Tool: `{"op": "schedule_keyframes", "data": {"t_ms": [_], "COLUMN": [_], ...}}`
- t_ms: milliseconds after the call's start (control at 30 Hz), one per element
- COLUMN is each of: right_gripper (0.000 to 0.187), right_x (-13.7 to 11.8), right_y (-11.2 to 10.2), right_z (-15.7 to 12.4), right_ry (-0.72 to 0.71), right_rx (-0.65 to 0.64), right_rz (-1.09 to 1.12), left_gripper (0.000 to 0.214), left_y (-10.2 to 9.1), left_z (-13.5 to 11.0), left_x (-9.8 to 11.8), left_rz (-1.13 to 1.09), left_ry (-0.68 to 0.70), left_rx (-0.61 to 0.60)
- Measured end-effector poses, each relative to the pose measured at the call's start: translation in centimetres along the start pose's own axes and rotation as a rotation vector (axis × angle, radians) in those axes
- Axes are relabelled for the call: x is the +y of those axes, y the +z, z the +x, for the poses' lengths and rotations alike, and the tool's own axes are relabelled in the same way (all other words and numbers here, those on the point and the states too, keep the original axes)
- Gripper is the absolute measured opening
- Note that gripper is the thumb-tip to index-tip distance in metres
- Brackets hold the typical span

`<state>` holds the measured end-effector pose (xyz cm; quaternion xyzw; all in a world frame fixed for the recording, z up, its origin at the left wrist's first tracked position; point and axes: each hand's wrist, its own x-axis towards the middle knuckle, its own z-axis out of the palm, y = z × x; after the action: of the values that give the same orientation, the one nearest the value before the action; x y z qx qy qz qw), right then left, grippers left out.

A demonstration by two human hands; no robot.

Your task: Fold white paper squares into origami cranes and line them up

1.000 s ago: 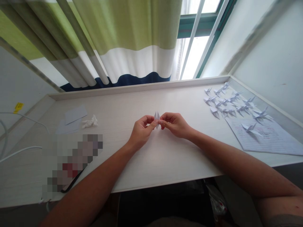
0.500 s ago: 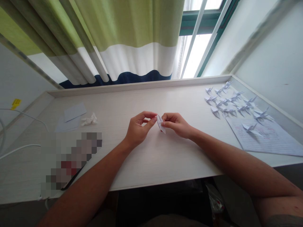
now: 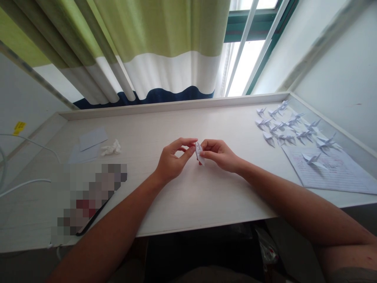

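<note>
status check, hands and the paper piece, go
Right hand pinching small folded paper. Left hand fingertips at its edge. Held above desk; nothing between hands.

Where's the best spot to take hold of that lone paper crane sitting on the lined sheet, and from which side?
Pinch the paper crane at its folded body between the wings, coming from above. Its wings spread out flat and thin to both sides, and neck and tail taper to points, so a grip there would likely crush them. The lined sheet under it lies flat, leaving the top approach free.
</note>
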<state>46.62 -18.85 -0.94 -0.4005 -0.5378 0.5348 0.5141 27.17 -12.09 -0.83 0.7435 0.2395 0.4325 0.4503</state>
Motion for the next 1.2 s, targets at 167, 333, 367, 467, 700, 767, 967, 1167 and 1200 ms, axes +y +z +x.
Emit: {"op": "schedule_keyframes", "data": {"t_ms": [167,333,367,467,700,767,967,1167,1200], "right_gripper": [0.038,0.041,0.041,0.040,0.039,0.039,0.041,0.042,0.041], "right_x": [0.16,-0.01,-0.04,-0.03,0.38,0.38,0.09,0.25,0.29], "right_y": [0.21,0.50,0.55,0.62,0.32,0.28,0.44,0.39,0.38], "right_z": [0.00,0.02,0.02,0.03,-0.01,-0.10,-0.26,-0.19,-0.19], "right_ry": [0.015,-0.003,-0.010,-0.029,-0.095,-0.101,-0.105,-0.122,-0.122], "right_rx": [0.035,0.052,0.054,0.061,0.098,0.108,0.124,0.137,0.138], "right_rz": [-0.025,-0.062,-0.068,-0.072,-0.148,-0.201,-0.293,-0.302,-0.302], "left_gripper": [0.011,0.005,0.005,0.006,0.011,0.013,0.015,0.030,0.033], "left_y": [0.27,0.44,0.44,0.44,0.46,0.48,0.47,0.58,0.62], "left_z": [0.01,-0.15,-0.21,-0.36,-0.62,-0.64,-0.40,-0.15,-0.12], "left_x": [0.32,0.27,0.23,0.16,0.40,0.51,0.44,0.23,0.30], "left_rz": [0.007,0.035,0.044,0.053,0.067,0.042,0.003,-0.080,-0.098], "left_ry": [-0.019,0.004,0.010,0.022,0.010,-0.014,-0.090,-0.149,-0.159], "left_rx": [0.040,0.095,0.103,0.112,0.089,0.082,0.084,0.116,0.120]}}
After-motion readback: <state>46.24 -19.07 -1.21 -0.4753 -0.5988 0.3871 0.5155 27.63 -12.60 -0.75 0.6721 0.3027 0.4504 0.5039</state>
